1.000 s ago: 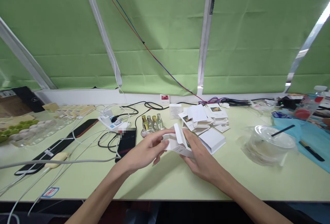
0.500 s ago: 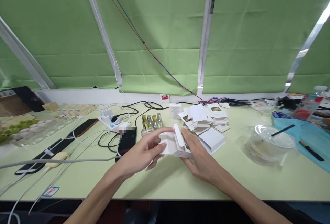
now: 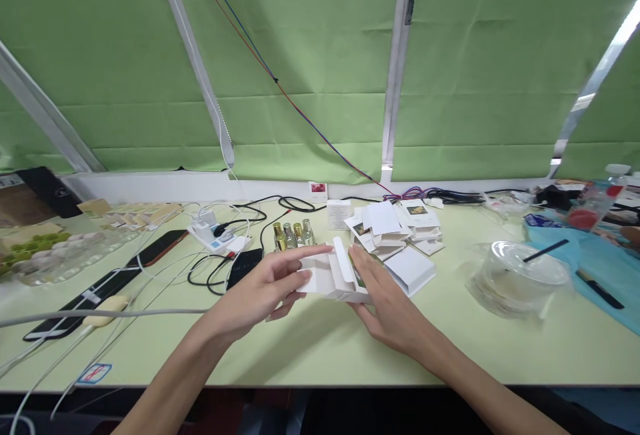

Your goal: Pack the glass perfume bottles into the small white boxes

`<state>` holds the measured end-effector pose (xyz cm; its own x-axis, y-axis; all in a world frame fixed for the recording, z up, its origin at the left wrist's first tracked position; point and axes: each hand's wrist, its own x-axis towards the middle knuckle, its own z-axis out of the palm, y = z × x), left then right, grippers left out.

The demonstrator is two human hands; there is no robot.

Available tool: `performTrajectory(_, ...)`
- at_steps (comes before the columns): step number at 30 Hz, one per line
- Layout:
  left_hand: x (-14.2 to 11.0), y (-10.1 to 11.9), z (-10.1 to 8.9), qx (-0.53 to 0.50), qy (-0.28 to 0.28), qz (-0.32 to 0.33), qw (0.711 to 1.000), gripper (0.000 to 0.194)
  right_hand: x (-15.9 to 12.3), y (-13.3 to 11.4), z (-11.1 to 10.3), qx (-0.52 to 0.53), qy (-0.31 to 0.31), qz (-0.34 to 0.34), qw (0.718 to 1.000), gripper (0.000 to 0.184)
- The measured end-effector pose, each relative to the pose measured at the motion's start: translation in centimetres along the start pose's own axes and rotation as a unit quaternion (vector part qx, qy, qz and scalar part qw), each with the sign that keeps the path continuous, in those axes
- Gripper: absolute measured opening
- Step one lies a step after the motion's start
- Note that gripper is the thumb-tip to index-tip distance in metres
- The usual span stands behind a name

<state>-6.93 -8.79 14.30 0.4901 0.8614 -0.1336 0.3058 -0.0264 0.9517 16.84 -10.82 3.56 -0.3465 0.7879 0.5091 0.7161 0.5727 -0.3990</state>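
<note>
Left hand (image 3: 263, 291) has shifted left, pinching the white carton (image 3: 341, 279)'s end flap (image 3: 313, 276) outward, so that end likely sits wider open; right hand (image 3: 390, 298) grips the carton body, held above the table (image 3: 310, 361).

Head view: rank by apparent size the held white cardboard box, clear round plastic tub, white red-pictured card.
1. Clear round plastic tub
2. Held white cardboard box, partly hidden
3. White red-pictured card
</note>
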Motion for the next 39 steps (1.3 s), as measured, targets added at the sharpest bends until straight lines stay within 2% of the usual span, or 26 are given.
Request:
performTrajectory(5, -1.1, 0.7, -1.7, -0.018, 0.064, 0.017, 0.998, 0.054, -0.1, 0.6, 0.2, -0.001, 0.013, 0.014, 1.000, 0.084)
performTrajectory(10, -3.3, 1.6, -3.6, -0.012, 0.175, 0.113, 0.978, 0.041, 0.2, 1.0, 0.0, 0.072, 0.039, 0.057, 0.995, 0.071)
performTrajectory(13, -4.1, 1.5, -4.1, 0.057, 0.234, 0.196, 0.951, 0.038, 0.7, 0.6, -0.7, 0.135, 0.072, 0.109, 0.982, 0.061)
performTrajectory(15, -4.2, 1.2, -4.0, 0.137, 0.246, 0.219, 0.934, 0.041, 1.0, 0.3, -1.4, 0.176, 0.096, 0.156, 0.967, 0.051)
performTrajectory(18, -3.9, 0.9, -3.4, 0.257, 0.235, 0.216, 0.912, 0.040, 1.3, 0.2, -2.3, 0.260, 0.122, 0.218, 0.933, 0.041)
performTrajectory(22, -3.2, 0.7, -1.5, 0.392, 0.233, 0.252, 0.853, 0.033, 1.6, 0.4, -3.0, 0.379, 0.153, 0.284, 0.867, 0.049)
performTrajectory(24, -2.7, 0.6, 0.0, 0.418, 0.223, 0.289, 0.832, 0.031, 1.9, 0.3, -2.9, 0.387, 0.189, 0.300, 0.851, 0.053)
performTrajectory(26, -2.1, 0.3, 1.7, 0.431, 0.181, 0.335, 0.818, 0.033, 2.1, -0.1, -2.7, 0.391, 0.205, 0.300, 0.846, 0.055)
performTrajectory(29, -0.9, -0.4, 3.9, 0.488, 0.126, 0.395, 0.768, 0.051, 2.3, -0.7, -2.5, 0.448, 0.172, 0.307, 0.822, 0.054)
performTrajectory(33, 0.4, -1.5, 5.4, 0.530, 0.121, 0.474, 0.693, 0.075, 2.2, -1.0, -2.8, 0.561, 0.121, 0.331, 0.749, 0.044)
performTrajectory(35, 0.7, -2.1, 5.6, 0.528, 0.118, 0.489, 0.685, 0.074, 2.0, -0.9, -3.1, 0.598, 0.104, 0.337, 0.719, 0.040)
performTrajectory(39, 0.9, -2.8, 5.7, 0.560, 0.078, 0.476, 0.673, 0.061, 2.0, -0.6, -3.3, 0.652, 0.062, 0.336, 0.677, 0.030)
